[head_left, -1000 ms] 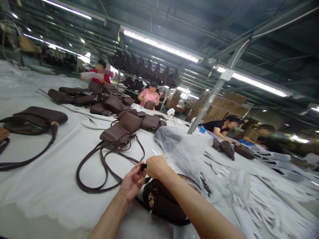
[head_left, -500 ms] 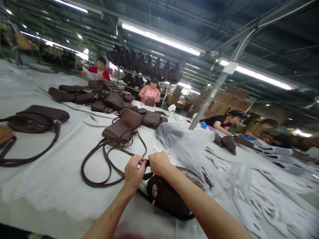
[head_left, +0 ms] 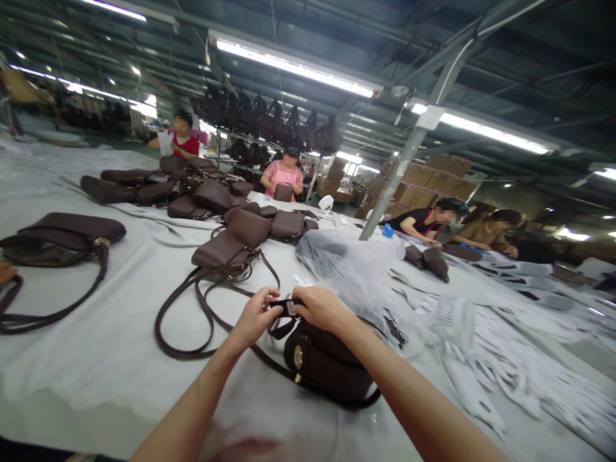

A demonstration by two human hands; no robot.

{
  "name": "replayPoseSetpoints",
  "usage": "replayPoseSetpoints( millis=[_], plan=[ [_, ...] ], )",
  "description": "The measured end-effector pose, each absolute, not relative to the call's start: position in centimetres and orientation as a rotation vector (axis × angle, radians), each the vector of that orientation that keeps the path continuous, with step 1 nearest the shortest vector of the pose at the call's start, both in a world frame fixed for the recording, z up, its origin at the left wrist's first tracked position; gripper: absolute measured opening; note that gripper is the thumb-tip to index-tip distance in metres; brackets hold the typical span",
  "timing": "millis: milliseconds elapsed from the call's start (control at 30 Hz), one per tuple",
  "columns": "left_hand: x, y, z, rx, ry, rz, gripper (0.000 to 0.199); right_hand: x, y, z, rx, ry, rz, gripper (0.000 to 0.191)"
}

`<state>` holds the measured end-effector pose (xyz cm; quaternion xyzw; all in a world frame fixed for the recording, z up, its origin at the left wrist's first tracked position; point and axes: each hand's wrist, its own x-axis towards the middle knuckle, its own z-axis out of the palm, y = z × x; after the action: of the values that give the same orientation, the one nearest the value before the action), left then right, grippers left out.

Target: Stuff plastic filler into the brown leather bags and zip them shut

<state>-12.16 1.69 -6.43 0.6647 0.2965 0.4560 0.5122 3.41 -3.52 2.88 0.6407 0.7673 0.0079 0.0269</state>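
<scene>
A dark brown handbag point(head_left: 332, 366) with a gold emblem lies near the front of the white-covered table. Just above its left end, my left hand point(head_left: 255, 316) pinches one end of a short dark strap point(head_left: 280, 307). My right hand point(head_left: 320, 308) grips the strap's other end, and a small pale patch shows on it between the hands. Behind my hands, brown bags point(head_left: 235, 237) with a long looped strap point(head_left: 161, 321) rest on the cloth. A crumpled plastic bag point(head_left: 337, 256) lies behind my right hand.
At the left edge, another person's hand point(head_left: 6, 272) is beside an open brown bag point(head_left: 72, 234). More bags point(head_left: 206, 196) are piled farther back. A metal post point(head_left: 394, 176) rises behind the plastic. White strips point(head_left: 520, 353) cover the right side. Several people work beyond.
My hands have moved slightly apart, uncovering the strap with its pale patch between them. The view has shifted a little, so the surroundings appear farther left.
</scene>
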Motion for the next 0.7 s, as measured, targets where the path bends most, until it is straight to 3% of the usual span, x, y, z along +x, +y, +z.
replayPoseSetpoints(
  millis=[100, 200, 300, 433, 500, 600, 700],
  plan=[
    [-12.9, 2.2, -7.4, 1.653, 0.719, 0.942, 0.016, 4.9, -4.8, 2.9, 2.001, 2.471, -0.086, 0.024],
    [-16.4, 3.5, -7.5, 1.789, 0.825, 0.992, 0.017, 6.5, -5.7, 2.5, 2.051, 2.542, -0.213, 0.040],
    [-21.4, 4.8, -6.7, 1.792, 0.976, 1.054, 0.019, 7.7, -5.9, 1.9, 2.088, 2.580, -0.288, 0.041],
    [-24.7, 3.6, -5.9, 1.684, 0.715, 0.299, 0.021, 8.1, -5.7, 1.7, 2.067, 2.624, -0.341, 0.032],
    [-23.4, 1.8, -6.6, 1.595, 0.630, 0.108, 0.027, 8.0, -5.8, 1.7, 2.055, 2.609, -0.339, 0.034],
    [-18.9, -0.8, -8.9, 1.420, 0.730, 0.224, 0.041, 8.0, -6.3, 1.6, 2.015, 2.558, -0.302, 0.053],
    [-14.2, -2.1, -10.7, 1.642, 0.868, 0.390, 0.031, 8.4, -7.6, 1.8, 2.022, 2.492, -0.236, 0.075]
  ],
)
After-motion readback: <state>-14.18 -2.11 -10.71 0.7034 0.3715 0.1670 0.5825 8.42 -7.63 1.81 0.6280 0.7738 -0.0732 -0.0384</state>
